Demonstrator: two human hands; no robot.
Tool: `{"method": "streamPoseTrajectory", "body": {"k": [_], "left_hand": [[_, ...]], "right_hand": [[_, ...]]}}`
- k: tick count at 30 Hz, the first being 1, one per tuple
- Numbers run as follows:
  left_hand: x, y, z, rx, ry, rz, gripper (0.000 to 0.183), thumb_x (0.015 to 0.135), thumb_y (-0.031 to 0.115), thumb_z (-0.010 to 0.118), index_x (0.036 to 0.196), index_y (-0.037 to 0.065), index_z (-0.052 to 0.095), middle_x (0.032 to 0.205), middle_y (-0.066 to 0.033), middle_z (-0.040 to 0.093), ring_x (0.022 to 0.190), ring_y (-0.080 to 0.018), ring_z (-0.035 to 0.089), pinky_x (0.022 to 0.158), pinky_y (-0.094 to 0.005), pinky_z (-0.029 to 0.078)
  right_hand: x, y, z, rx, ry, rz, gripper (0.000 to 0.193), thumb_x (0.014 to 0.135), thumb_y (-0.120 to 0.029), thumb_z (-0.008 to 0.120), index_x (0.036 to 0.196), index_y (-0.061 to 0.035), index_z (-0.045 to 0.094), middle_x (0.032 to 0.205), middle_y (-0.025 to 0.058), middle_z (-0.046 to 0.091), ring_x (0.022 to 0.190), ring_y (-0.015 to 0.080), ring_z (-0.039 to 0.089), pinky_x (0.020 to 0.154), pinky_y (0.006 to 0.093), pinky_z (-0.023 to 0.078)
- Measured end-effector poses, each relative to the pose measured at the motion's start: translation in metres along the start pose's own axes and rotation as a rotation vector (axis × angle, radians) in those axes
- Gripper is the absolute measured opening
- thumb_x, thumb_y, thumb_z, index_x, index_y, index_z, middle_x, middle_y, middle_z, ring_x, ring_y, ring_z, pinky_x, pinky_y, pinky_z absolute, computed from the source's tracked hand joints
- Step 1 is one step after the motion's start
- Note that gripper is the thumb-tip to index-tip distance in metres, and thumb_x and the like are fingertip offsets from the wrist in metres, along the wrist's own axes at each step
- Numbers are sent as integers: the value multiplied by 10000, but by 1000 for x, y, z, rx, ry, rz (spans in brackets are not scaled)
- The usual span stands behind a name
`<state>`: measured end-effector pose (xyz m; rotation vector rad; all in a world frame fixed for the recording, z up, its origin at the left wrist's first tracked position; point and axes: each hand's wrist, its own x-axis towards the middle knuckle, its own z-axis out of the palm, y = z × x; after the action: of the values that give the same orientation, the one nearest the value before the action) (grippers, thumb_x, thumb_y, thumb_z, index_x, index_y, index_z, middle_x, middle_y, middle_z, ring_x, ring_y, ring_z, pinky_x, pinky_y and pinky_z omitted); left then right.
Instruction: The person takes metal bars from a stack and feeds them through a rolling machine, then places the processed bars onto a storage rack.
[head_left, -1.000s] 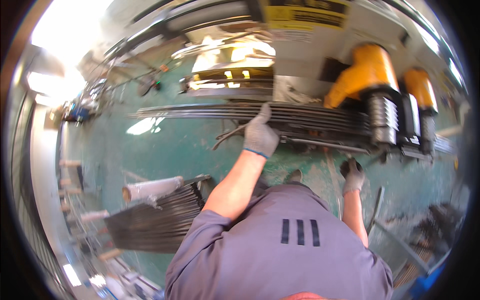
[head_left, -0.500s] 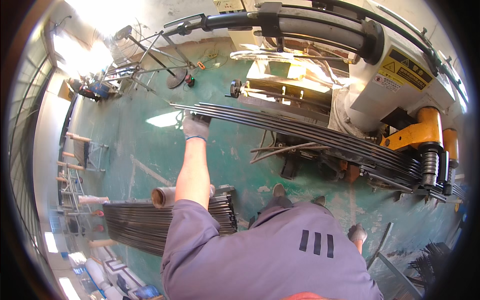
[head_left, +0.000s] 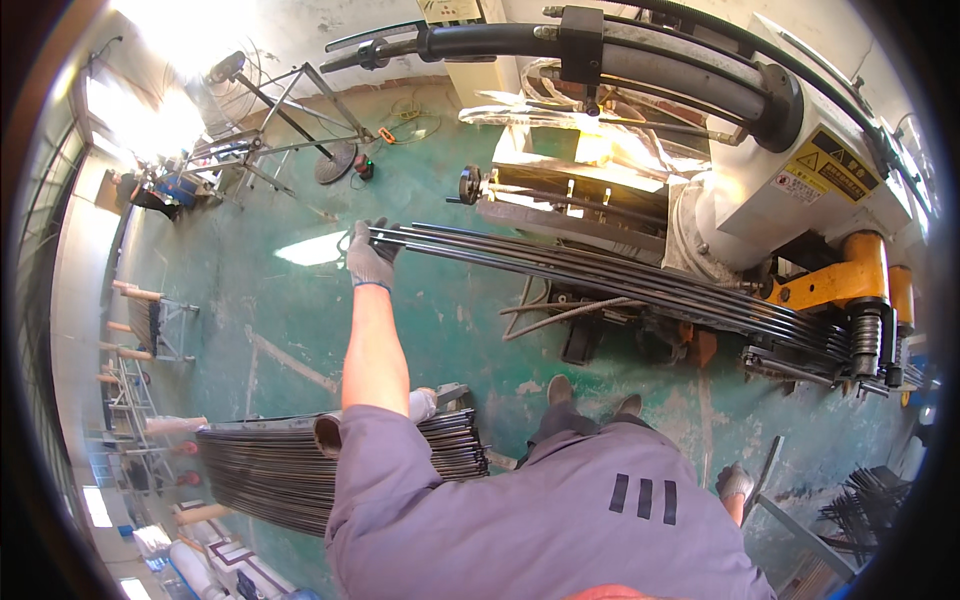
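Observation:
My left hand (head_left: 371, 262), in a light grey work glove with a blue cuff edge, reaches forward with its fingers bent around the left ends of a bundle of long dark metal rods (head_left: 560, 262). Those ends are slightly staggered. From there the bundle slants right and rests along a machine, its right end beneath an orange clamp arm (head_left: 830, 283) beside a coil spring. Low at my right side, my gloved right hand (head_left: 735, 483) hangs with its fingers curled; nothing shows in it.
A large pale machine (head_left: 740, 185) with a thick black-sleeved arm (head_left: 500, 42) stands ahead. Behind my left elbow, more dark rods (head_left: 270, 470) lie stacked near a cardboard tube (head_left: 328, 435). A metal frame (head_left: 790, 520) and a pile of dark pieces (head_left: 870, 510) are at right.
My left hand has shifted left along the rods to their ends, and the arm is a little more outstretched. The view has turned slightly. My right hand stays low at my side.

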<state>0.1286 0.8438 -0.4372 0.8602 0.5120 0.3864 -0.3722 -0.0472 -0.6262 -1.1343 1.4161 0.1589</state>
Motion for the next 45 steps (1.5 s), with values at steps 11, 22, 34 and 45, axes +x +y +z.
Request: {"method": "streamPoseTrajectory", "body": {"k": [11, 22, 34, 45], "left_hand": [[-59, -12, 36, -125, -62, -150, 450, 1134, 413, 479, 1402, 52, 494, 1264, -178, 644, 1180, -378, 650, 1039, -612, 544], [-100, -24, 55, 146, -277, -188, 417, 1148, 366, 437, 1447, 85, 509, 1334, -154, 638, 1184, -360, 658, 1014, -579, 564], [-87, -38, 55, 107, -294, -220, 382, 1108, 382, 547, 1359, 95, 577, 1290, -139, 678, 1181, -350, 666, 1045, -573, 527], [-103, -32, 54, 310, -293, -171, 547, 1140, 468, 397, 1481, 54, 505, 1416, -165, 595, 1232, -396, 609, 1099, -589, 494]], "right_hand": [[-43, -14, 119, -41, 54, -178, 194, 1032, -208, 657, 1096, -28, 624, 726, 63, 633, 521, 198, 578, 420, 343, 392], [-42, 12, 99, -77, 157, -85, 242, 1031, -210, 674, 1156, -11, 617, 734, 70, 647, 521, 189, 588, 410, 336, 380], [-37, 42, 78, 12, 124, -84, 205, 1007, -222, 680, 976, -25, 635, 707, 83, 646, 523, 202, 604, 436, 354, 433], [-67, -26, 112, -245, 82, -228, 253, 983, -218, 697, 1072, 18, 714, 814, 69, 716, 674, 160, 675, 590, 308, 500]]}}
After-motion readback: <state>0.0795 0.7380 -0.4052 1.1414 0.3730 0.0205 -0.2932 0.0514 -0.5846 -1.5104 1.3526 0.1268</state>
